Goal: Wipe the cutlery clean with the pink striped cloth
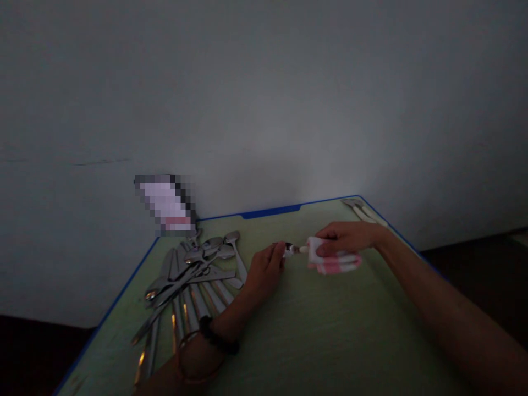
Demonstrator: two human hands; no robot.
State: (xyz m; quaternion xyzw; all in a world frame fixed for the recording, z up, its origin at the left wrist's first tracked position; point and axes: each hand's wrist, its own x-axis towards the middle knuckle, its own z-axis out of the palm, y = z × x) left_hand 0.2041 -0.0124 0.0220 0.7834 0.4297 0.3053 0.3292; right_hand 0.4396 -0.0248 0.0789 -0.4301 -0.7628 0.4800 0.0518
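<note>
My left hand [267, 267] is closed on one end of a small metal utensil [293, 249] that lies just above the green table [313, 330]. My right hand [350, 237] grips a folded white and pink cloth [335, 262], which is wrapped round the utensil's other end. A dark bead bracelet sits on my left wrist. To the left of that hand lies a pile of metal spoons [198, 269] and other cutlery, fanned out on the table.
A blurred white and pink box [167, 204] stands at the table's far left corner against the grey wall. Two pieces of cutlery [361, 209] lie at the far right corner. The table has a blue edge [272, 211].
</note>
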